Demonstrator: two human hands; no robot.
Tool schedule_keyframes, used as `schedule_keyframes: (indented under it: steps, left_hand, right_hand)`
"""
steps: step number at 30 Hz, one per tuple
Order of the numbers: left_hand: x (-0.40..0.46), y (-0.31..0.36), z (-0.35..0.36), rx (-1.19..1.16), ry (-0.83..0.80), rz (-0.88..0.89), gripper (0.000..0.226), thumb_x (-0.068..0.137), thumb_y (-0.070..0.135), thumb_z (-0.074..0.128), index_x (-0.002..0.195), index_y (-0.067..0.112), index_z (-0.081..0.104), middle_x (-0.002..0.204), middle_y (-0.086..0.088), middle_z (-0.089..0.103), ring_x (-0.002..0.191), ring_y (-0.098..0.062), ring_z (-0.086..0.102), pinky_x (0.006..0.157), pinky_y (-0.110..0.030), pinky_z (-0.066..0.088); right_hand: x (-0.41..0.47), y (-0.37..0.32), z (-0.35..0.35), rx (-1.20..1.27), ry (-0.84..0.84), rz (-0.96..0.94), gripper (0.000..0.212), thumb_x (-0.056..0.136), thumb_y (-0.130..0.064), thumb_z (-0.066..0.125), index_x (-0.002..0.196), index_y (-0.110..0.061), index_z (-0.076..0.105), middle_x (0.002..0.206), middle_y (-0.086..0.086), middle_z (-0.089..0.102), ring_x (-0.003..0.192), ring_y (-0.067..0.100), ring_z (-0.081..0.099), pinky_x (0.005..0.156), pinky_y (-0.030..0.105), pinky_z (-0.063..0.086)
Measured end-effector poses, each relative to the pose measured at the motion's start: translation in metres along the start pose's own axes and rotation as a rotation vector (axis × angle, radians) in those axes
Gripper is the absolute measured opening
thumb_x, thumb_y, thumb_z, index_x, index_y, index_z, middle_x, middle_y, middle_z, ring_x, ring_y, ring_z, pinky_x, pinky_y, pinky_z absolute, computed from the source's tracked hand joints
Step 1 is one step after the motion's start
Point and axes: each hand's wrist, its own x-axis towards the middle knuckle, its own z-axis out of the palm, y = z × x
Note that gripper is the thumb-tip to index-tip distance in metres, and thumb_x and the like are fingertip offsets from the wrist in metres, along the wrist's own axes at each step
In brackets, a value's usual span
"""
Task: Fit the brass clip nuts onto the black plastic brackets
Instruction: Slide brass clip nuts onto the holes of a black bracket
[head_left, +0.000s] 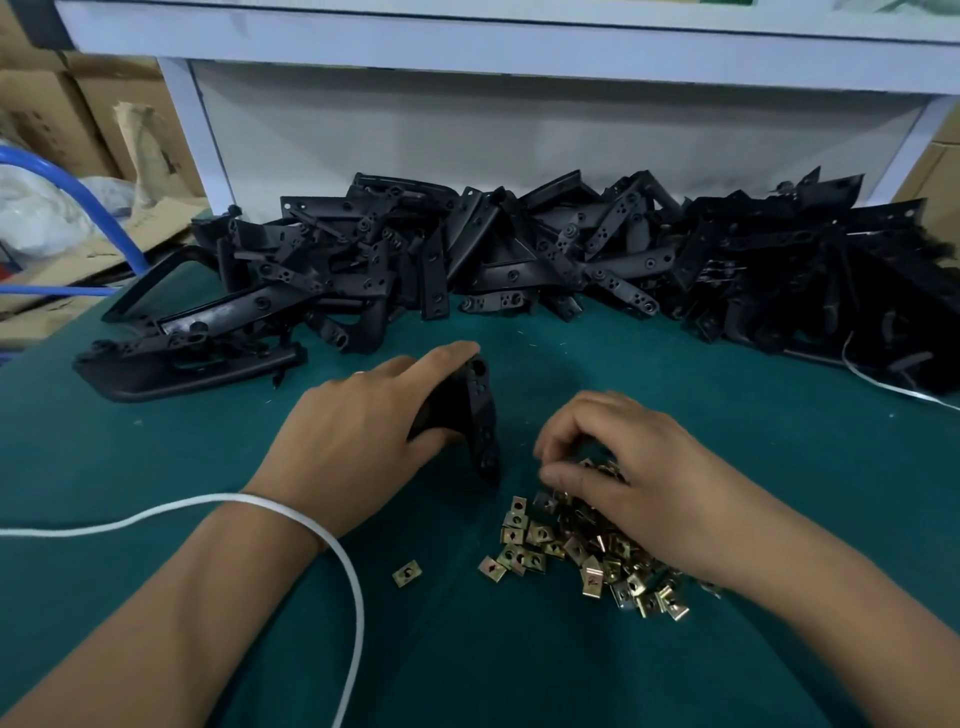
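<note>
The left hand (358, 431) grips one black plastic bracket (475, 415), fingers curled over its far side and thumb underneath, holding it on edge above the green table mat (156, 467). Only the bracket's near face with its round holes shows; the part inside the palm is covered. The right hand (634, 467) hovers over the pile of brass clip nuts (571, 551), its fingers bent down into the top of the heap. A glint of brass sits between thumb and fingertips, but the motion blur there makes it impossible to tell whether a nut is actually pinched. The wrist and forearm cover the right part of the pile. One stray clip nut (407, 573) lies apart, left of the heap.

Along the back of the mat runs a long heap of black brackets (519, 249), so tangled and dark, especially at the right end, that single pieces are hard to pick out. A longer black frame part (182, 358) lies at the left front of it. A white cord (291, 512) crosses the left wrist and runs off the bottom edge. Blue tubing (78, 192) and cardboard boxes (62, 104) stand at far left, partly cut off.
</note>
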Motion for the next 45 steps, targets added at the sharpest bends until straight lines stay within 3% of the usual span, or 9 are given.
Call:
schedule_keyframes:
  steps: [3, 9, 12, 15, 20, 24, 27, 38, 45]
  left_hand:
    - [-0.001, 0.003, -0.005, -0.031, 0.059, -0.013, 0.074, 0.091, 0.053, 0.049, 0.154, 0.056, 0.011, 0.135, 0.013, 0.061, 0.090, -0.026, 0.070, 0.062, -0.038, 0.053]
    - [0.002, -0.003, -0.005, -0.110, 0.255, -0.138, 0.080, 0.096, 0.026, 0.053, 0.160, 0.047, 0.009, 0.139, -0.002, 0.055, 0.084, -0.039, 0.066, 0.058, -0.048, 0.054]
    - [0.004, -0.016, -0.002, -0.176, 0.475, -0.312, 0.079, 0.097, 0.016, 0.054, 0.160, 0.042, 0.014, 0.143, -0.007, 0.049, 0.097, -0.047, 0.061, 0.066, -0.049, 0.049]
    - [0.003, -0.030, 0.005, -0.220, 0.574, -0.468, 0.073, 0.100, 0.013, 0.054, 0.161, 0.033, 0.018, 0.148, -0.009, 0.043, 0.113, -0.045, 0.054, 0.072, -0.046, 0.040]
    - [0.001, -0.030, 0.011, -0.267, 0.438, -0.419, 0.077, 0.100, 0.009, 0.056, 0.161, 0.037, 0.019, 0.143, -0.009, 0.045, 0.117, -0.042, 0.052, 0.074, -0.047, 0.043]
    - [-0.003, 0.000, 0.009, -0.366, 0.160, -0.095, 0.084, 0.094, 0.014, 0.055, 0.157, 0.054, 0.017, 0.139, 0.011, 0.046, 0.117, -0.030, 0.056, 0.087, -0.049, 0.052]
    - [-0.002, 0.022, 0.012, -0.342, 0.041, 0.082, 0.084, 0.096, 0.018, 0.056, 0.158, 0.055, 0.014, 0.139, 0.021, 0.044, 0.113, -0.020, 0.059, 0.085, -0.044, 0.055]
    - [-0.002, 0.028, 0.011, -0.382, 0.033, 0.113, 0.081, 0.098, 0.021, 0.056, 0.157, 0.056, 0.014, 0.138, 0.024, 0.045, 0.110, -0.019, 0.060, 0.082, -0.047, 0.057]
    - [-0.002, 0.028, 0.008, -0.362, 0.012, 0.146, 0.076, 0.096, 0.027, 0.050, 0.158, 0.053, 0.015, 0.138, 0.023, 0.045, 0.112, -0.018, 0.060, 0.082, -0.045, 0.057]
  right_hand:
    - [0.000, 0.003, -0.001, 0.224, 0.123, 0.052, 0.009, 0.103, -0.034, 0.061, 0.097, -0.039, 0.059, 0.109, -0.019, 0.071, 0.109, 0.002, 0.063, 0.087, 0.022, 0.050]
    - [0.005, 0.009, -0.004, 0.498, 0.289, 0.049, 0.006, 0.105, -0.009, 0.060, 0.103, -0.015, 0.058, 0.092, 0.000, 0.078, 0.084, 0.018, 0.073, 0.078, 0.024, 0.056]
    - [0.007, 0.009, -0.004, 0.592, 0.322, 0.069, 0.008, 0.103, -0.005, 0.061, 0.106, -0.012, 0.059, 0.094, 0.001, 0.079, 0.082, 0.019, 0.075, 0.079, 0.025, 0.058]
    - [0.008, 0.009, -0.004, 0.623, 0.339, 0.071, 0.011, 0.104, -0.001, 0.058, 0.108, -0.010, 0.061, 0.098, 0.002, 0.079, 0.084, 0.018, 0.077, 0.083, 0.027, 0.060]
    - [0.009, 0.007, -0.003, 0.702, 0.353, 0.091, 0.011, 0.104, 0.003, 0.056, 0.110, -0.004, 0.062, 0.100, 0.006, 0.080, 0.086, 0.022, 0.078, 0.080, 0.022, 0.059]
    - [0.010, 0.002, 0.000, 0.873, 0.357, 0.125, 0.011, 0.100, 0.002, 0.062, 0.109, -0.001, 0.067, 0.100, 0.011, 0.081, 0.088, 0.029, 0.080, 0.078, 0.027, 0.062]
    - [0.009, -0.001, 0.003, 1.002, 0.348, 0.152, 0.014, 0.096, -0.002, 0.069, 0.109, 0.000, 0.072, 0.102, 0.016, 0.080, 0.090, 0.033, 0.079, 0.079, 0.031, 0.064]
    - [0.011, -0.008, 0.009, 1.147, 0.309, 0.175, 0.016, 0.082, -0.009, 0.078, 0.098, -0.007, 0.081, 0.099, 0.021, 0.079, 0.084, 0.031, 0.079, 0.078, 0.034, 0.064]
    - [0.010, -0.010, 0.008, 1.033, 0.290, 0.151, 0.014, 0.081, -0.012, 0.079, 0.094, -0.010, 0.081, 0.093, 0.019, 0.080, 0.082, 0.030, 0.080, 0.076, 0.032, 0.064]
